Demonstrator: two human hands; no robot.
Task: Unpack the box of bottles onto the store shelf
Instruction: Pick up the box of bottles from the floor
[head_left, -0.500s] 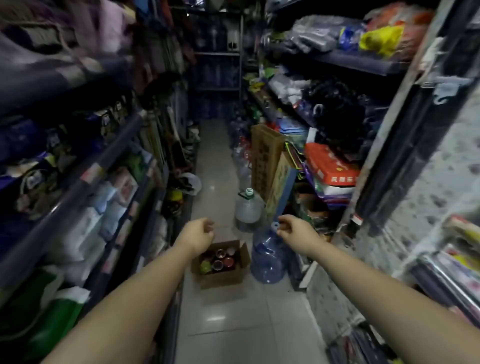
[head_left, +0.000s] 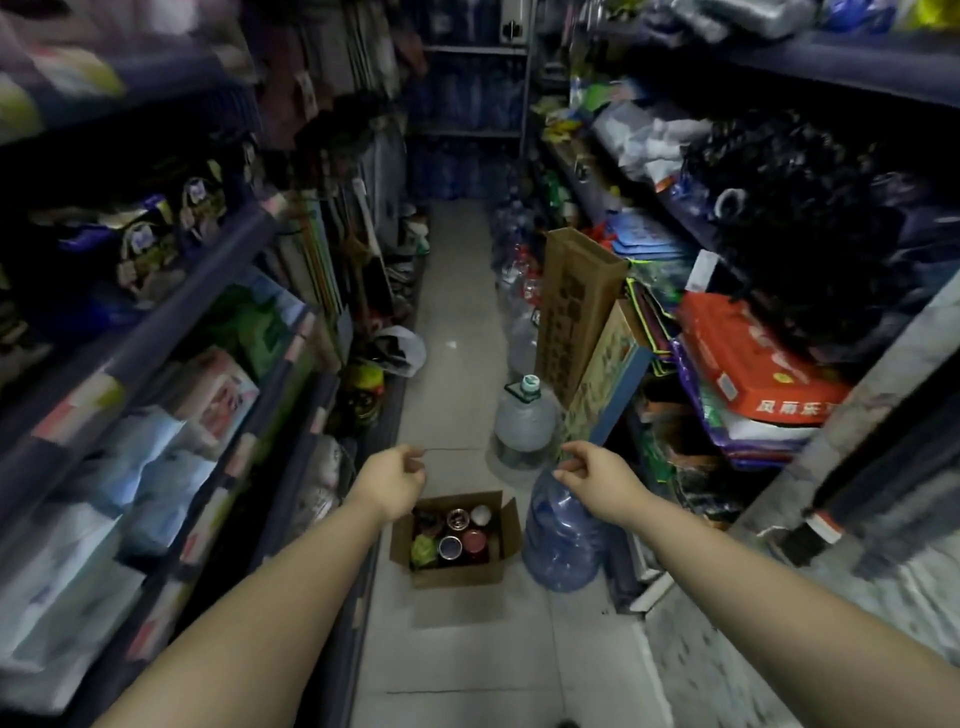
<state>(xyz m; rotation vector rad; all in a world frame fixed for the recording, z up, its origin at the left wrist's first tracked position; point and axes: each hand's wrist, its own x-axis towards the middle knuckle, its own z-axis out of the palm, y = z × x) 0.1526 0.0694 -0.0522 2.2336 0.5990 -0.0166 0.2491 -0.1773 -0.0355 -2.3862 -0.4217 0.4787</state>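
An open cardboard box (head_left: 460, 571) sits on the aisle floor, holding several bottles (head_left: 462, 535) seen from above, their caps red, white, dark and green. My left hand (head_left: 392, 480) hovers above the box's left flap, fingers curled loosely with nothing in them. My right hand (head_left: 592, 475) is held out over a large blue water jug (head_left: 563, 540) beside the box, fingers pinched together and empty. Both arms stretch forward from the bottom of the view.
Store shelves (head_left: 156, 332) packed with packaged goods line the left; more shelves (head_left: 753, 364) with bags stand on the right. A clear water jug (head_left: 524, 421) and tall cardboard boxes (head_left: 576, 306) stand behind the blue jug. The tiled aisle (head_left: 457, 291) runs ahead.
The view has tilted slightly downward and both hands sit a little lower in the view. The hands keep the same curled pose, and the box has not moved.
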